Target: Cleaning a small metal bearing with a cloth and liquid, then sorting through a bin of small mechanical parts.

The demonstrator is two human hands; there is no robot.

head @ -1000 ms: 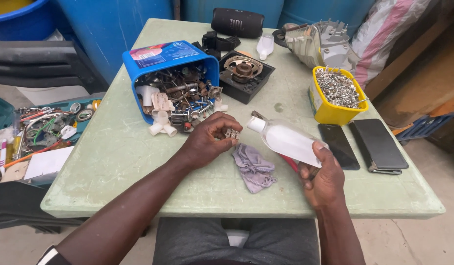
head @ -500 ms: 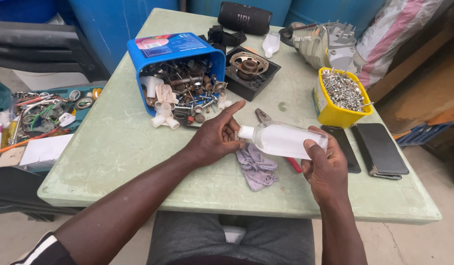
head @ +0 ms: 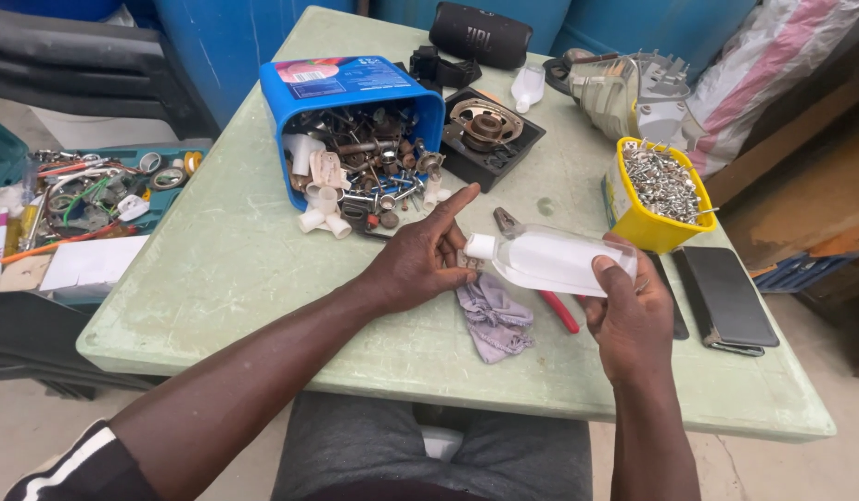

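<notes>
Gripping a clear plastic bottle (head: 555, 261) sideways above the grey rag (head: 493, 315), the right hand (head: 629, 320) wraps its base; the left hand (head: 420, 260), fingers loosely spread, touches the white cap just left of the bottle.

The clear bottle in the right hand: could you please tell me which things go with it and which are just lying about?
In hand:
right hand
clear bottle
left hand at its white cap

Lying about:
grey rag
blue tub of fittings
yellow tub of screws
loudspeaker
phones
</notes>
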